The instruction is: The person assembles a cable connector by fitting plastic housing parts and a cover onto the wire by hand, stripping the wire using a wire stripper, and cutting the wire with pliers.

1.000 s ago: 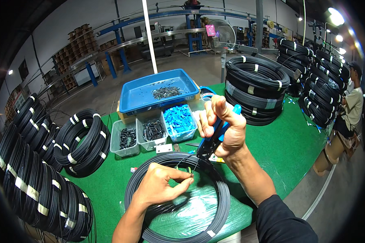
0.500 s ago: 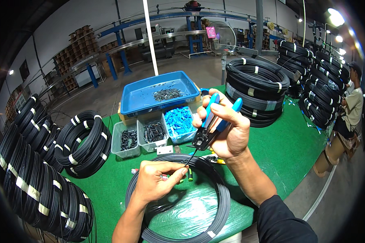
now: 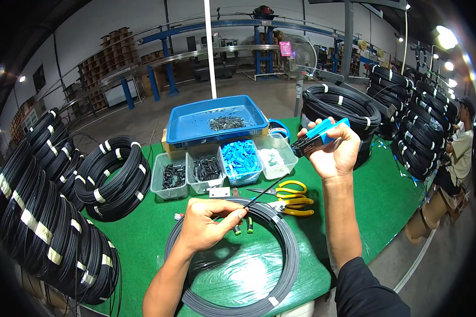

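Observation:
My left hand (image 3: 212,226) pinches a thin black cable (image 3: 262,194) between thumb and forefinger, its free end pointing up and to the right. A large black cable coil (image 3: 290,253) lies on the green table just below that hand. Raised to the right, my right hand (image 3: 337,156) is closed around a blue-handled wire stripper (image 3: 314,139), whose dark head points left, apart from the cable. Between the hands lie yellow-handled scissors (image 3: 295,186) and yellow-handled pliers (image 3: 296,206). Two short green-tipped pieces (image 3: 249,226) are inside the coil, beside my left hand.
Clear bins hold black parts (image 3: 206,169), blue parts (image 3: 240,158) and white parts (image 3: 271,157). Behind them stands a blue tray (image 3: 177,122) with dark scraps. Taped cable coils rise at left (image 3: 53,232) and right (image 3: 341,100). Another person (image 3: 463,145) is at the far right.
My right hand has drawn the wire stripper away from the cable, up and to the right, tilting it. The left hand keeps its pinch on the cable. The view has shifted slightly.

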The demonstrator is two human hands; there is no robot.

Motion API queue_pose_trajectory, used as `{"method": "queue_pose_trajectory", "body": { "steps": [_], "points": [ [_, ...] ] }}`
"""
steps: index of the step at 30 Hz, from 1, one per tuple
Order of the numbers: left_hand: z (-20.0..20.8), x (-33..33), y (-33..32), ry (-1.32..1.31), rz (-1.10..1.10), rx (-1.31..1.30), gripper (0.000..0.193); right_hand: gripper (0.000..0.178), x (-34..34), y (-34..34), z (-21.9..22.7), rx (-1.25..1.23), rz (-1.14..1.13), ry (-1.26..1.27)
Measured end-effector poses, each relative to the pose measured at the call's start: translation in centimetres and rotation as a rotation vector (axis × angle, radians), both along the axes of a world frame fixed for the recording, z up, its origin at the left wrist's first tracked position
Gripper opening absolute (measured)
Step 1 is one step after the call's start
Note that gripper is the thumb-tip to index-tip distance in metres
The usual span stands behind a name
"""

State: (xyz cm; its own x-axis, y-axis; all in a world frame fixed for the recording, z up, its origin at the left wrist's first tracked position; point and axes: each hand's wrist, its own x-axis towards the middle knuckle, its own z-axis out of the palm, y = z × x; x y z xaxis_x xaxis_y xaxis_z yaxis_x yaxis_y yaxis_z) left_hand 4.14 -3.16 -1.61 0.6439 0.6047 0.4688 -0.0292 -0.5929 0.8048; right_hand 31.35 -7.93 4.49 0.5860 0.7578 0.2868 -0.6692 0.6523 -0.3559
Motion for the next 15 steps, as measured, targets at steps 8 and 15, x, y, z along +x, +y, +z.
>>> {"method": "queue_pose_trajectory", "body": {
  "steps": [8, 15],
  "points": [
    [0.0, 1.2, -2.6, -0.169, -0.199, 0.250, 0.012, 0.045, 0.0, -0.7, 0.7, -0.034, -0.042, -0.470],
    [-2.4, 0.4, -5.5, -0.359, -0.251, 0.266, 0.012, 0.088, -5.8, -0.1, 1.0, 0.069, 0.013, -0.921]
  ]
}}
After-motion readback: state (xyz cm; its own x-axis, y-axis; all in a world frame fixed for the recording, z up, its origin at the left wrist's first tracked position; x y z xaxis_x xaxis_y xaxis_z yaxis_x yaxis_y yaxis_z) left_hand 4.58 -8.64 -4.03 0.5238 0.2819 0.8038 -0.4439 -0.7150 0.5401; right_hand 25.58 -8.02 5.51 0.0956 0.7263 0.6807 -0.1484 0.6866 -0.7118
